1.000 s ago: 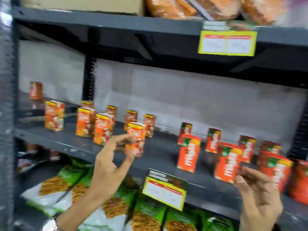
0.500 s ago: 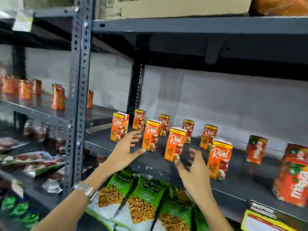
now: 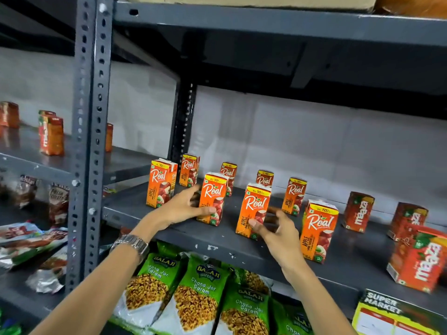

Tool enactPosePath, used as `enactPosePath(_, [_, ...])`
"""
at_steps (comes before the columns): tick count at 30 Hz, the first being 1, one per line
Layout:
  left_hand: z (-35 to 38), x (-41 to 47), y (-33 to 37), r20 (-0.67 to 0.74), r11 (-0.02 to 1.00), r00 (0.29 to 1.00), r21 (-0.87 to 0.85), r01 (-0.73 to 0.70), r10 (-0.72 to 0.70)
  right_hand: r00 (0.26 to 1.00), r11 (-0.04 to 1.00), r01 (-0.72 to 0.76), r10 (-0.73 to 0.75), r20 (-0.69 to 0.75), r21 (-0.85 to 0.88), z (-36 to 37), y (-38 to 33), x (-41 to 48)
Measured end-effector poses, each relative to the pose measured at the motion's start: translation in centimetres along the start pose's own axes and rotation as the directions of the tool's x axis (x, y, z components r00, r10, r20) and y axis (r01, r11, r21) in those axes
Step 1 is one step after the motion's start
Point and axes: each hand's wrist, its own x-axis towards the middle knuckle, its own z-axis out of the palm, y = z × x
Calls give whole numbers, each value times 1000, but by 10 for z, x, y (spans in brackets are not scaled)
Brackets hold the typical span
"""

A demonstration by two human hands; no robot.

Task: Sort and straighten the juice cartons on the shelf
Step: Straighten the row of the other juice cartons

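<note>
Half a second ago both hands were only reaching; now each one has got hold of a juice box. The left hand (image 3: 180,209) is wrapped around an orange carton (image 3: 212,199), thumb on the front, fingers behind it. The right hand (image 3: 278,232) pinches the next carton (image 3: 254,211) the same way. Both boxes stand upright on the dark grey shelf (image 3: 242,247). More orange cartons (image 3: 294,196) stand behind the hands, and one (image 3: 318,232) sits just right of the right hand. Red Maaza cartons (image 3: 358,212) are farther right. Green snack bags (image 3: 200,293) lie under the arms. A pale wall (image 3: 290,146) is behind. A watch (image 3: 131,243) is on the left wrist.
</note>
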Motion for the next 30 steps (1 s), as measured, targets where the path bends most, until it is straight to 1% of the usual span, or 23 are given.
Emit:
enactPosePath(3, [0, -8, -4, 10, 1000, 1000, 4, -19, 19, 1000, 1000, 16, -16, 2, -21, -2, 2, -2])
enactPosePath(7, [1, -10, -7, -14, 999, 999, -15, -32, 31, 1000, 999, 31, -31, 3, -35, -2, 2, -4])
enactPosePath(14, [1, -12, -4, -34, 997, 998, -54, -55, 54, 996, 991, 82, -84, -19, -111, -3, 3, -5])
enactPosePath(30, [1, -12, -6, -68, 996, 995, -38, -75, 72, 993, 986, 108, -112, -30, -131, -4, 3, -6])
